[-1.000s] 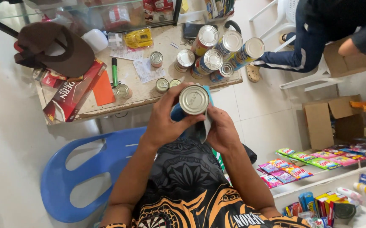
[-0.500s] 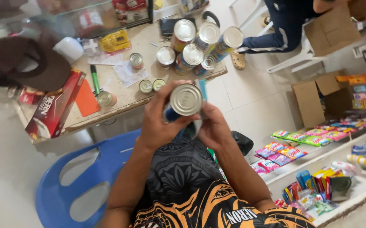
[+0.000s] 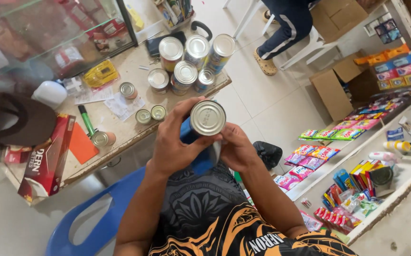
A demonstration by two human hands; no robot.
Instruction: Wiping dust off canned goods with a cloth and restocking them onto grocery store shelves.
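Observation:
A blue-labelled tin can (image 3: 207, 120) with a silver lid is held up in front of my chest, its lid facing the camera. My left hand (image 3: 174, 142) wraps around its left side. My right hand (image 3: 236, 149) grips its lower right side. Both hands are closed on the can, above my lap and a black and orange shirt.
A worn table (image 3: 120, 128) ahead carries several tall cans (image 3: 196, 52), small tins (image 3: 151, 114), a red box (image 3: 44, 161), a green marker (image 3: 87, 121) and a brown hat (image 3: 13, 118). A blue plastic chair (image 3: 101, 218) stands under me. Snack shelves (image 3: 357, 156) are right; a seated person's leg (image 3: 286, 23) is behind.
The can has stayed in both hands and tilted slightly. The view has swung a little, bringing the table closer and lower left in the picture.

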